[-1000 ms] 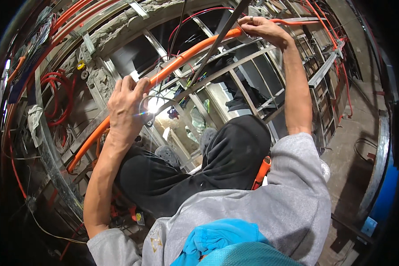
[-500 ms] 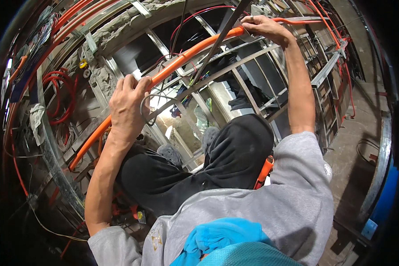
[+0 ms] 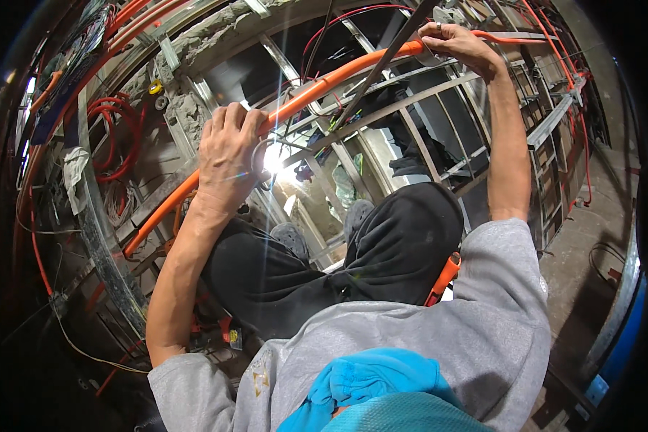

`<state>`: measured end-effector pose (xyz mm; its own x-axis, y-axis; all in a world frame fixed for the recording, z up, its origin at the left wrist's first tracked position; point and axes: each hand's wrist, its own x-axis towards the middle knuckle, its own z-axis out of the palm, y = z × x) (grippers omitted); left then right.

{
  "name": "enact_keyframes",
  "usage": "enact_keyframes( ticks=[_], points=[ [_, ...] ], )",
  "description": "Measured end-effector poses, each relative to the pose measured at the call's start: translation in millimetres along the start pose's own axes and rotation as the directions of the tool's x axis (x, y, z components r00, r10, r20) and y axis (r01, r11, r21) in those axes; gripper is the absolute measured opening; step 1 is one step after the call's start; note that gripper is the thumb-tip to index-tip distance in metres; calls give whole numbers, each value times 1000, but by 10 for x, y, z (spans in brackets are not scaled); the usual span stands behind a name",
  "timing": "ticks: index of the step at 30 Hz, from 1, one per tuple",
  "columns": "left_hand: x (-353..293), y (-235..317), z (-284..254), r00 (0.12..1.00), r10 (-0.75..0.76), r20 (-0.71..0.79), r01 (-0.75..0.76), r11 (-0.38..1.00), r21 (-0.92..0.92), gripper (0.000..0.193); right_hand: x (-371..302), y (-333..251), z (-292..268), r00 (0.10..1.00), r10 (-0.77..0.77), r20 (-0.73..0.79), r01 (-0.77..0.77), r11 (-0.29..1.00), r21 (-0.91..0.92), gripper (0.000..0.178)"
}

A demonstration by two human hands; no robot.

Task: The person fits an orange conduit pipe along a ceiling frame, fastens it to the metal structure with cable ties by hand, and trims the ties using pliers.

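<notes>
View swung left, left fingers [image 3: 230,115], tips hidden, and right fingers [image 3: 443,43] gripping orange tube [image 3: 327,84]

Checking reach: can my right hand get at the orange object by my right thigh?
Probably not without letting go: the right hand holds the orange pipe, arm outstretched away from the orange object.

Left hand [image 3: 227,147] and right hand [image 3: 462,46] hold orange pipe [image 3: 314,91].
</notes>
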<state>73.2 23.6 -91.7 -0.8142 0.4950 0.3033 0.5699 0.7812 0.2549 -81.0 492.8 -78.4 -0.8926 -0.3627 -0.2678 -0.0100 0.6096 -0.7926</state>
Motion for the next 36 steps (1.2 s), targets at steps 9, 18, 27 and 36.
enact_keyframes(
  ticks=[9, 18, 27, 36],
  points=[
    [-15, -88, 96, 994, 98, 45, -92, 989, -118, 26, -86, -86, 79, 997, -49, -58, 47, 998, -28, 26],
    [-30, -115, 163, 995, 95, 5, -94, 989, -115, 27, 11, -139, 25, 987, 151, -48, -157, 975, -159, 34],
    [-63, -195, 251, 996, 74, 49, -67, 989, -129, 55, 6, -149, 49, 991, 109, -82, -120, 982, -147, 29],
    [-45, -112, 126, 997, 71, 21, -66, 984, -167, 31, -80, -135, 51, 1000, -22, -20, 22, 1000, -11, 31]
  ],
)
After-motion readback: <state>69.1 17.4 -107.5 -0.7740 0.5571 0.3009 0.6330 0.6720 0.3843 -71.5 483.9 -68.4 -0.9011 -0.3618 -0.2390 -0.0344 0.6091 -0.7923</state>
